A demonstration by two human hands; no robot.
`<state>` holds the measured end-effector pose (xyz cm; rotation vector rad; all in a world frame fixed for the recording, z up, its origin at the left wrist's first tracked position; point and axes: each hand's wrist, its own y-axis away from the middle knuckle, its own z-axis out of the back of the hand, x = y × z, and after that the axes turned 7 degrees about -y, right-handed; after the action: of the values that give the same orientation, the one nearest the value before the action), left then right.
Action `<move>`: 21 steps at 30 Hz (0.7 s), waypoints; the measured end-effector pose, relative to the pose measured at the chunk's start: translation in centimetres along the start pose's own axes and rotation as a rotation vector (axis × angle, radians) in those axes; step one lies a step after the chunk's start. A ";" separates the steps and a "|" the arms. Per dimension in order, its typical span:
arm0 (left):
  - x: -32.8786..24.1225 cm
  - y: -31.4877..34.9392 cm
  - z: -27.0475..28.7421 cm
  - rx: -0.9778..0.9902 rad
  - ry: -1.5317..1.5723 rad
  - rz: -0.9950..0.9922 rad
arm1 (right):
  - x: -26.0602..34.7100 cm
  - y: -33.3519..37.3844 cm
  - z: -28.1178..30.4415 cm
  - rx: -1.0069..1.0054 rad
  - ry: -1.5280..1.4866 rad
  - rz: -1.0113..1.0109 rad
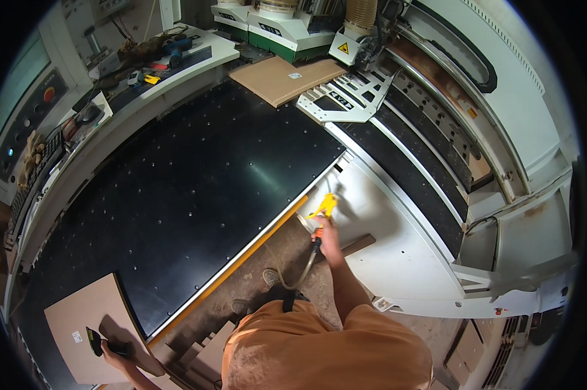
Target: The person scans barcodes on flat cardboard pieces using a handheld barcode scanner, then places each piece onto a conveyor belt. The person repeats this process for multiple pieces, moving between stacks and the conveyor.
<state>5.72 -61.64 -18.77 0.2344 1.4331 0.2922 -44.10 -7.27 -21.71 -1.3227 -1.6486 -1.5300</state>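
Note:
My right hand is closed around the handle of a yellow air blow gun, its nozzle pointing away from me. From the grip's lower end a pale hose hangs in a loop. The gun is over the white machine panel beside the black bed's right edge. At the lower left, my left hand grips a black handheld device with a yellow-green edge; its exact kind is unclear. That hand is above a brown board bearing a small white label, lying on the black machine bed.
Another labelled brown board lies at the far end, below the white-and-green machine head. A white slotted plate stands beside it. Along the left are a control panel, a keyboard and a tool shelf.

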 end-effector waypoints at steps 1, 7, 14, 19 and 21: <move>-0.2 0.1 0.0 -0.016 0.012 0.005 | 2.3 0.7 0.3 0.065 -0.131 0.060; 0.1 -0.4 0.1 0.002 0.038 -0.002 | 7.7 7.0 -2.6 0.315 0.265 -0.016; 0.1 0.0 0.1 -0.035 0.018 -0.038 | 2.4 18.8 -10.6 1.211 0.729 -0.673; -0.5 1.0 -0.9 -0.060 0.034 -0.074 | 1.7 17.6 -15.1 1.041 0.817 -0.334; -0.2 0.4 0.0 -0.036 -0.007 -0.102 | 3.3 13.8 -16.8 0.612 1.023 0.006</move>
<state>5.68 -61.29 -18.44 0.1321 1.4270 0.2338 -36.98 -23.86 -9.18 -0.1317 -1.2235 -1.1959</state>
